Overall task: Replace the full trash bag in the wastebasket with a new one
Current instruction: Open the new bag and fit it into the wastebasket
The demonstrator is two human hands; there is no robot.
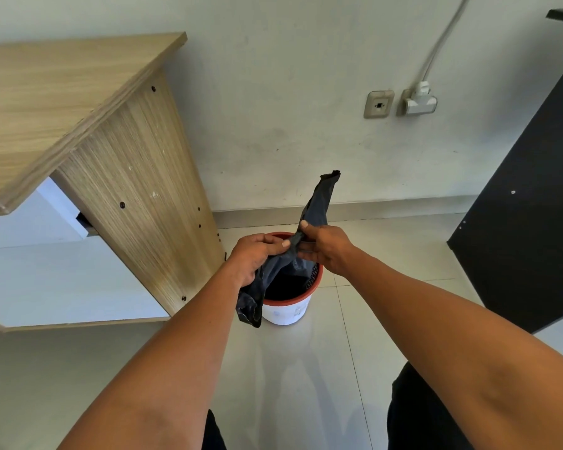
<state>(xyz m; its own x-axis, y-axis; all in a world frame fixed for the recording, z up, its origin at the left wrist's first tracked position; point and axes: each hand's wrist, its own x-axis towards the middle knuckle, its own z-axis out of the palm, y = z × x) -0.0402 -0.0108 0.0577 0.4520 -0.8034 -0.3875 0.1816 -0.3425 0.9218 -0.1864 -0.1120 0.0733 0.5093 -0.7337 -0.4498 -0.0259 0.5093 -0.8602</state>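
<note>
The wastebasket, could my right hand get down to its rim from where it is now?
Probably yes. The right hand is above the wastebasket with nothing between them, but it pinches the dark trash bag together with the left hand, so it would carry the bag along or have to release it.

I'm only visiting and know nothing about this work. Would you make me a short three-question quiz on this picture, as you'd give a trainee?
1. True or false: both hands grip the dark trash bag.
2. Where does the wastebasket stand? A) on the wooden desk B) on the tiled floor beside the desk C) under the wall socket, touching the wall
3. Fill in: the wastebasket's rim is ____ in colour.

Key
1. True: the left hand and right hand each pinch the bag above the basket, and it is not yet spread open.
2. B
3. Red
</note>
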